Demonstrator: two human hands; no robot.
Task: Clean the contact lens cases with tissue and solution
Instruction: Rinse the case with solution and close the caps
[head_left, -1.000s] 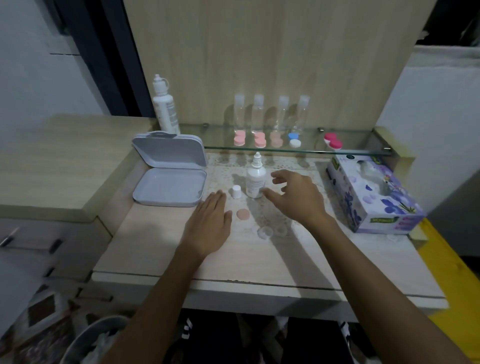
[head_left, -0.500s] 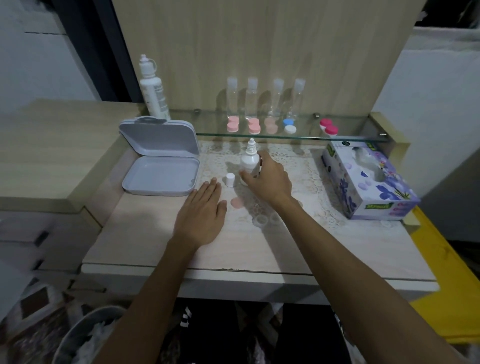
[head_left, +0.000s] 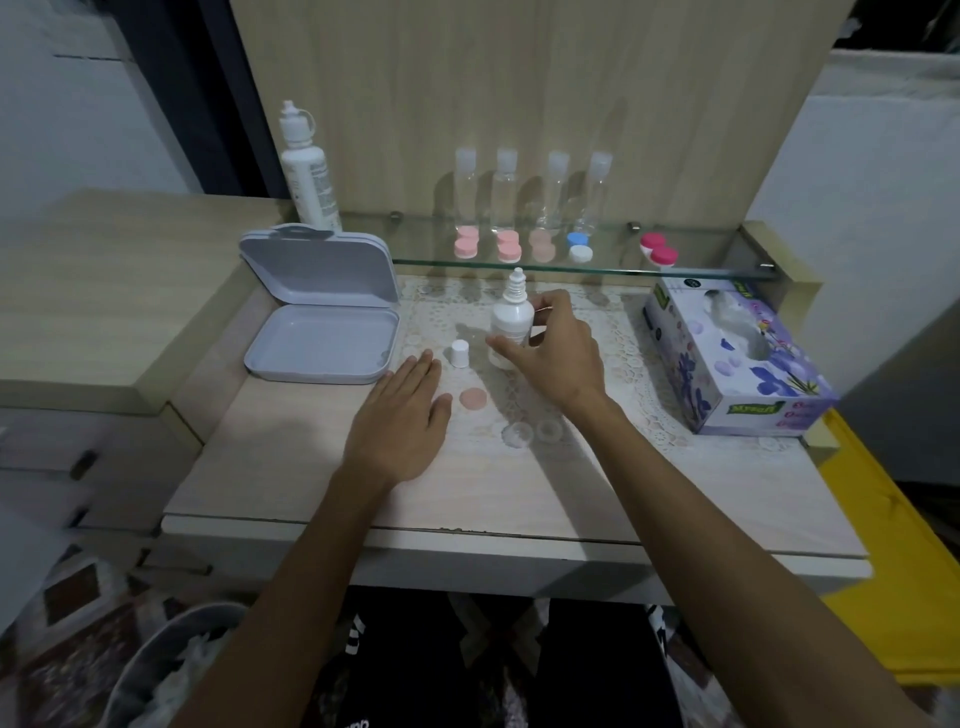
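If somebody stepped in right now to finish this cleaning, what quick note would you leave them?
Right hand: fingers curled round the small solution bottle, upright on the table, cap off.
Left hand: flat on the table, holding nothing.
The bottle's white cap stands beside it; a pink lid and the open clear lens case lie nearer.
Tissue box at right.
Done: bottle and case opened.
Left: add solution, wipe with tissue, do the cases on the glass shelf.

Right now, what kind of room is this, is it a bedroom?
Probably a dressing or vanity table at home, maybe in a bedroom. A glass shelf holds contact lens cases and small clear bottles, a tissue box sits on the lace mat, and drawers stand alongside.
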